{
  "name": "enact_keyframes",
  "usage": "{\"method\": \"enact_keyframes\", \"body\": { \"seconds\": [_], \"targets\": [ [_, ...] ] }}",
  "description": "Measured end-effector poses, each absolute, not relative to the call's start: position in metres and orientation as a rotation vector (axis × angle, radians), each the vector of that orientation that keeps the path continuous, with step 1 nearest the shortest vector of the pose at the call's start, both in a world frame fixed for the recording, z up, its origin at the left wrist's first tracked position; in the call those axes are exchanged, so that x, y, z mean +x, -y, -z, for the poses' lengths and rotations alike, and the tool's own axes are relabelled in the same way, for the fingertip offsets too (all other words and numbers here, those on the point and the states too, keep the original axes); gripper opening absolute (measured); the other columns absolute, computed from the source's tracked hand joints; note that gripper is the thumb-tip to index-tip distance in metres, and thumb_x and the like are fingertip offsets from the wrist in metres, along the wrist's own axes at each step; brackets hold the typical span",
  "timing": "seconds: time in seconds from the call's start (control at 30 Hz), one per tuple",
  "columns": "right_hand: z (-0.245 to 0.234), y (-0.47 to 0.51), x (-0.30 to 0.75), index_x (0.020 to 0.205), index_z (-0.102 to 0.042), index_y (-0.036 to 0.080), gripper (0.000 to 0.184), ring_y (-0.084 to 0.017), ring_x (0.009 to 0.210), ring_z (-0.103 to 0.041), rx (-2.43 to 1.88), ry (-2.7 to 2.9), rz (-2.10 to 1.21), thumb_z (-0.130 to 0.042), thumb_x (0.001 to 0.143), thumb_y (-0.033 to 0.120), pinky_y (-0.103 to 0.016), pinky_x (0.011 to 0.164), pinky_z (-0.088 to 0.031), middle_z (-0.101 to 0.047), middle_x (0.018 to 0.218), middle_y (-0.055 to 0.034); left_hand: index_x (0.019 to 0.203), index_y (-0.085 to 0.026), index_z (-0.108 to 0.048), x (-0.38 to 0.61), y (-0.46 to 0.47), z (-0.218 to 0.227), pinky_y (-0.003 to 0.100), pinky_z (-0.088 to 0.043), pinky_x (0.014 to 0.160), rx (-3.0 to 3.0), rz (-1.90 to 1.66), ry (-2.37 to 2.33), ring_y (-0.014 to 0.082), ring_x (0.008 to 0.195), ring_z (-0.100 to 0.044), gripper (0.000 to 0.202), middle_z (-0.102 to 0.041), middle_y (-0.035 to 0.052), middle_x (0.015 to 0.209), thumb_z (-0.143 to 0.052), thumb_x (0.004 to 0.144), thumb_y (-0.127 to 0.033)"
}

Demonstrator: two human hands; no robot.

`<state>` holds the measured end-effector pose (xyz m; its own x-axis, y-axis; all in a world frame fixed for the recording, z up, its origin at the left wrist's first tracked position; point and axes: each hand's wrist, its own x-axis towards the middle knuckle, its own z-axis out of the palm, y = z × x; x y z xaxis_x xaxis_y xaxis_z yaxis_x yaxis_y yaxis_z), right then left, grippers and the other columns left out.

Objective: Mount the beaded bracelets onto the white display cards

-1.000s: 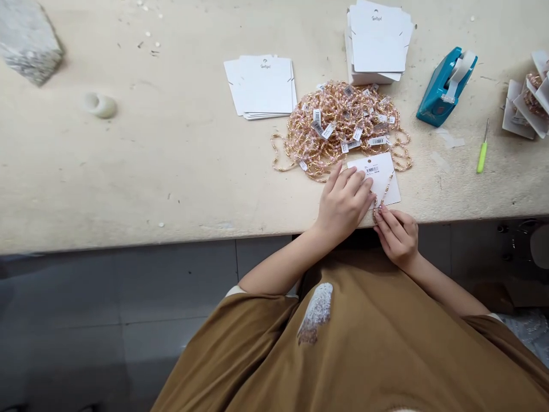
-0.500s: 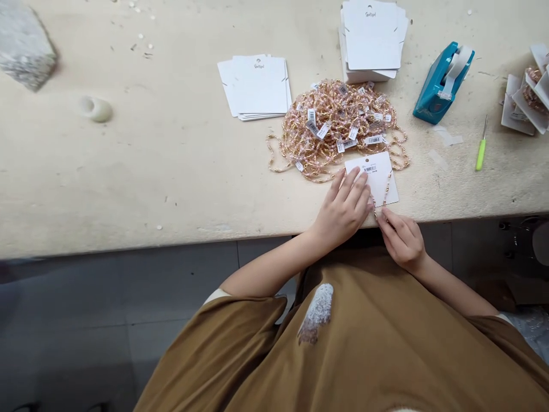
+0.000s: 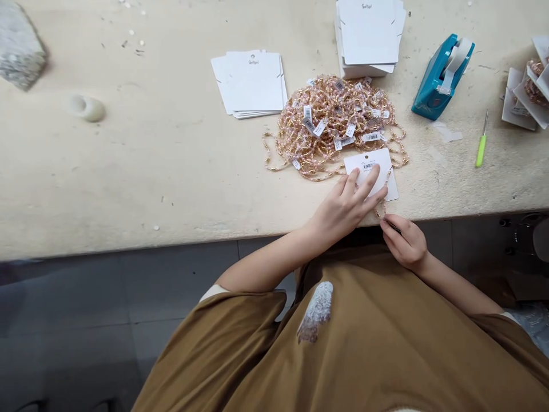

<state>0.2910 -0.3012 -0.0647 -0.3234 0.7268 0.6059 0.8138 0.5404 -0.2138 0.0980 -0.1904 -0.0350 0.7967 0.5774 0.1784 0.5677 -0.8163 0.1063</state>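
- Your left hand (image 3: pixel 349 206): fingers now spread wider than 0.5 s ago, over the card (image 3: pixel 381 160), right of frame centre; nothing visibly gripped.
- Your right hand (image 3: pixel 404 239): fingertips closed on the strand (image 3: pixel 385 207), just below the card.
- Judged: card steadied more lightly.

Apparently a jewellery packing workshop: heaped, tagged bead strands (image 3: pixel 330 120), stacked white cards (image 3: pixel 256 86), tape dispenser (image 3: pixel 430 88), scuffed worktable (image 3: pixel 171 149).
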Motion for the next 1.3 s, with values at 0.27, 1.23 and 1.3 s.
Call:
{"method": "enact_keyframes", "body": {
  "seconds": [0.27, 1.23, 1.3],
  "targets": [
    [0.053, 0.303, 0.280, 0.112, -0.072, 0.020, 0.028, -0.020, 0.095, -0.073, -1.324, 2.035, -0.025, -0.059, 0.091, 0.006, -0.034, 0.078, -0.061, -0.076, 0.102, -0.0109, 0.141, -0.028, -0.058, 0.100, 0.178, 0.027, 0.057, -0.065, 0.093, 2.892, -0.224, -0.741, 0.0411, 0.128, -0.066, 0.047, -0.048, 0.0116, 0.156, -0.043, 0.099, -0.015],
    [0.050, 0.331, 0.265, 0.084, -0.068, 0.017, 0.008, -0.009, 0.050, -0.060, -1.639, 1.654, -0.217, -0.074, 0.085, 0.011, -0.022, 0.052, -0.049, -0.069, 0.063, 0.0004, 0.119, -0.019, -0.064, 0.104, 0.185, 0.035, 0.050, -0.071, 0.085, 3.163, -0.358, -0.757, 0.0427, 0.117, -0.070, 0.027, -0.057, 0.0181, 0.146, -0.050, 0.096, -0.013],
    [0.047, 0.325, 0.273, 0.091, -0.067, 0.016, 0.017, -0.010, 0.055, -0.059, -1.545, 1.847, 0.119, -0.075, 0.081, 0.005, -0.024, 0.055, -0.048, -0.067, 0.067, -0.0018, 0.119, -0.018, -0.064, 0.102, 0.186, 0.033, 0.047, -0.071, 0.085, 3.226, -0.363, -0.751, 0.0417, 0.116, -0.072, 0.027, -0.057, 0.0184, 0.146, -0.050, 0.096, -0.015]
  ]
}}
